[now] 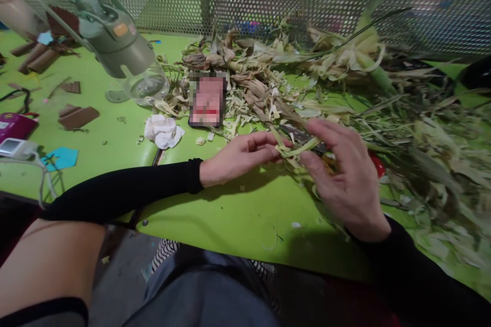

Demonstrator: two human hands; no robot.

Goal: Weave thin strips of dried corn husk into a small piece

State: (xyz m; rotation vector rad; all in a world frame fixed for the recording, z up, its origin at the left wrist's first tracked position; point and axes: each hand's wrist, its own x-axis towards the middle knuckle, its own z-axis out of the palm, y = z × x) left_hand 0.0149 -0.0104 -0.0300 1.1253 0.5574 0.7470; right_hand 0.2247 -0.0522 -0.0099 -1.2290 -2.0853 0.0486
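Pale green corn husk strips cross each other over the table's front half. My left hand pinches their left end between thumb and fingers. Close by on the right is my right hand, slightly blurred, its thumb and fingers apart around the strips' other end. Behind that hand lies a dark metal blade, and a red piece shows past the knuckles. Whether these two belong to one tool is hidden by my hand.
Heaps of dry corn husks cover the back and right of the green table. A phone, crumpled tissue and water bottle stand or lie left of them. A perforated metal screen closes off the back.
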